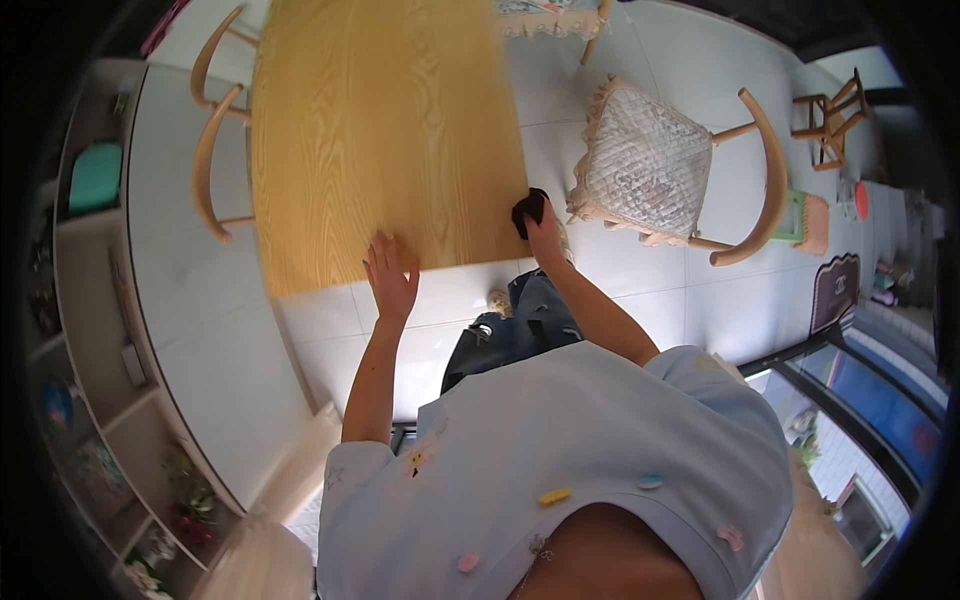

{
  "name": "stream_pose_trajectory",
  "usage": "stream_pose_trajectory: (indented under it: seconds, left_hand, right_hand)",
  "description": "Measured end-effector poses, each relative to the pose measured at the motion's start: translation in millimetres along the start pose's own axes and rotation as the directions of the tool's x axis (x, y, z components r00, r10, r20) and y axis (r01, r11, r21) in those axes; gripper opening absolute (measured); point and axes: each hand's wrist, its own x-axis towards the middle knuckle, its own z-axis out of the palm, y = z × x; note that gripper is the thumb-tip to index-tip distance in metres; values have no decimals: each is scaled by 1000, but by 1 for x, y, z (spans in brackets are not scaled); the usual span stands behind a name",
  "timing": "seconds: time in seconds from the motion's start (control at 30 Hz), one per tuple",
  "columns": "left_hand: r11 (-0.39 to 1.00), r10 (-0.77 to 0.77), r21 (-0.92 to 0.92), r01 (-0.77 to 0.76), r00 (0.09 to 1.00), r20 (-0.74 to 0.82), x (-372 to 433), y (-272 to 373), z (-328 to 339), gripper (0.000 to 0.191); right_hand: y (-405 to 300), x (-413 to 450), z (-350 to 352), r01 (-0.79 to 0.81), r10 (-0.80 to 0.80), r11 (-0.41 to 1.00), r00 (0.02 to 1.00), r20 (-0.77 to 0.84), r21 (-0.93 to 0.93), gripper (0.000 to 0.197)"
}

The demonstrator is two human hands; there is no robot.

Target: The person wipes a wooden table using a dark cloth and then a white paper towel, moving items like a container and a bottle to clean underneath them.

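Before me stands a wooden table (390,150) with a light, grained top. My left hand (391,281) rests with its fingers apart on the near edge of the tabletop and holds nothing. At the table's near right corner, my right hand (544,229) grips a dark cloth (531,212), which lies against the edge; part of the cloth is hidden by the fingers.
A wooden chair with a quilted, ruffled cushion (649,161) stands right of the table. Two curved chair backs (206,165) show at its left side. Shelves (94,247) line the far left. A small wooden chair (829,124) and a green stool (791,217) stand farther right.
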Motion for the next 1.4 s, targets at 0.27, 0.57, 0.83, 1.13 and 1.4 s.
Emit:
stream_pose_trajectory:
  seconds: [0.27, 0.57, 0.83, 1.13, 1.4]
  left_hand:
    - [904, -250, -399, 156, 949, -194, -87, 2, 40, 47]
    - [-6, -164, -831, 557, 819, 550, -85, 75, 48, 38]
    - [70, -198, -880, 470, 871, 449, -80, 96, 60, 43]
    - [-13, -304, -902, 432, 857, 416, -78, 132, 82, 32]
    - [66, -911, -984, 166, 412, 8, -56, 224, 165, 30]
  right_hand:
    - [-33, -65, -5, -221, 221, 973, 975, 2, -68, 37]
    - [-12, -128, -14, -678, 540, 706, 703, 464, 205, 34]
    - [-23, -99, -22, -36, 59, 998, 700, 712, -47, 64]
    - [-23, -17, -71, -181, 358, 933, 363, 860, -312, 40]
    - [-21, 27, -84, 392, 241, 884, 83, 967, -254, 27]
